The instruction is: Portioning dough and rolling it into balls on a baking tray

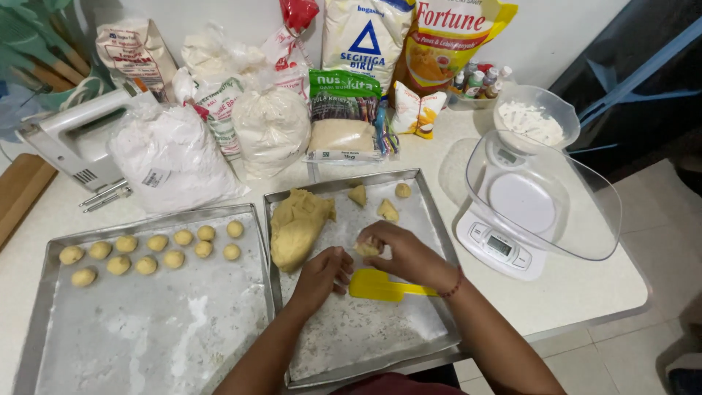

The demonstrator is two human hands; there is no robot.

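Head view: over a floured baking tray (431, 219), the right hand (406, 252) pinches a small lump of dough (367, 248) in a closed grip, while the left hand (320, 274), fingers curled and holding nothing visible, rests just beside it. A yellow scraper (380, 286) lies under both hands and a large dough mass (296, 227) sits to their left. Rolled dough balls (150, 252) line a second tray (44, 292) on the worktop (585, 292), near a kitchen scale (512, 219).

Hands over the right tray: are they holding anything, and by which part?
The right hand pinches a small dough piece in its fingertips. The left hand is curled beside it; whether it grips anything cannot be told.
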